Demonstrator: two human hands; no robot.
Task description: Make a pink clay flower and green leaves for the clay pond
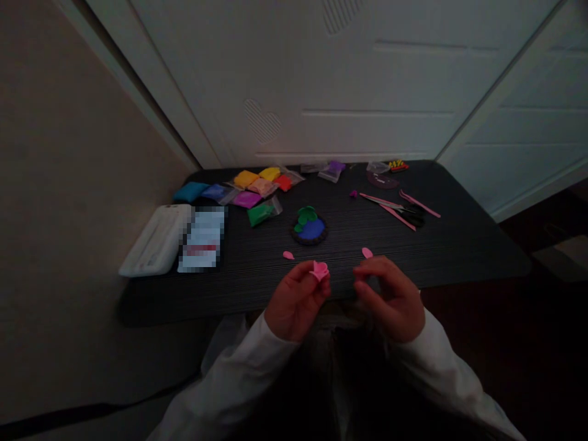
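My left hand (pixel 297 300) is closed on a small pink clay flower (pixel 319 270), held at the fingertips over the near edge of the dark table (pixel 459 245). My right hand (pixel 390 297) is beside it, fingers curled in a pinch; a bit of pink may be between the fingertips, too small to name. Two loose pink clay petals (pixel 288 255) (pixel 367 252) lie on the table just beyond my hands. Further back sits a round dark clay disc with blue and green pieces (pixel 310 225).
Several bags of coloured clay (pixel 257 187) lie at the back left. Pink modelling tools and scissors (pixel 399 208) lie at the right. A white case (pixel 156 239) and a paper sheet (pixel 201 239) sit at the left. White doors stand behind the table.
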